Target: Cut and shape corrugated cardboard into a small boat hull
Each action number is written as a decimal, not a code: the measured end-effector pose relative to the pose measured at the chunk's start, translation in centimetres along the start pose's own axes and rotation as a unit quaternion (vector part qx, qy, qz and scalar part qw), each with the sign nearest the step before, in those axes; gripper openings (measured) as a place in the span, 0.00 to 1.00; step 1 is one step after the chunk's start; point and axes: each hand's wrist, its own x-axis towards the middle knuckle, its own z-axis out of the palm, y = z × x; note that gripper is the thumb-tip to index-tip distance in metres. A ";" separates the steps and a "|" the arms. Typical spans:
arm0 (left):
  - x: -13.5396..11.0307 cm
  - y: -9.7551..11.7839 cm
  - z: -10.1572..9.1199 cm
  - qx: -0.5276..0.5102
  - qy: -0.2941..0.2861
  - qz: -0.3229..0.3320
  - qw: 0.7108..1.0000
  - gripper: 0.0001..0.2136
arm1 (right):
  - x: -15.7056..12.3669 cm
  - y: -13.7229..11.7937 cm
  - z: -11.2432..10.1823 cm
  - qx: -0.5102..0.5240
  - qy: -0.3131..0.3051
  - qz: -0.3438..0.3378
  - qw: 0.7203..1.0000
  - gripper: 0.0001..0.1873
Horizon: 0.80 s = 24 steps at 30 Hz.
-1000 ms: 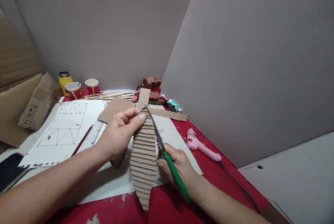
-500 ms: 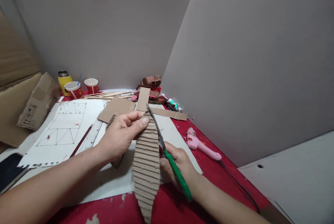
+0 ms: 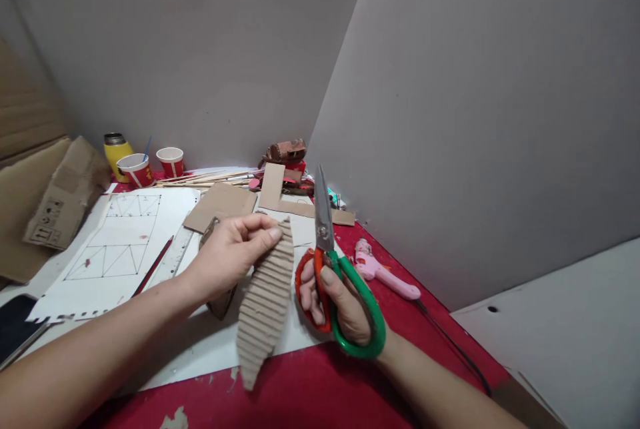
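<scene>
My left hand pinches the top of a leaf-shaped piece of ribbed corrugated cardboard, which hangs down over the white sheet. A second brown piece shows under that hand. My right hand grips the green and orange handles of a pair of scissors. The blades are closed and point up, just right of the cardboard and clear of it.
A pink glue gun with its cord lies on the red table at the right. Flat cardboard pieces, a drawing sheet, ruler, red pencil, paper cups, yellow bottle and wooden sticks lie behind. Grey walls close in.
The scissors have come off the cardboard's edge and turned blade-up, showing both handles. The cardboard piece has swung left and tilted in my left hand.
</scene>
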 end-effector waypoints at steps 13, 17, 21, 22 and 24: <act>-1.0 -0.2 1.9 0.020 -0.096 -0.088 0.991 0.21 | -0.6 -1.4 0.1 -0.012 -0.068 -0.014 0.998 0.20; 0.0 -1.0 0.8 -0.008 -0.012 -0.104 0.994 0.16 | -0.1 -2.3 0.2 -0.001 0.082 -0.046 0.996 0.19; 0.4 -2.6 0.3 -0.051 -0.066 -0.154 0.985 0.13 | 0.5 -3.7 0.3 0.064 0.232 -0.099 0.965 0.19; 0.3 -2.8 0.4 -0.051 -0.091 -0.167 0.980 0.13 | 0.6 -3.9 0.3 0.065 0.246 -0.110 0.961 0.18; -0.1 -3.0 0.9 -0.048 -0.118 -0.173 0.977 0.12 | 0.6 -4.1 0.3 0.055 0.259 -0.121 0.957 0.17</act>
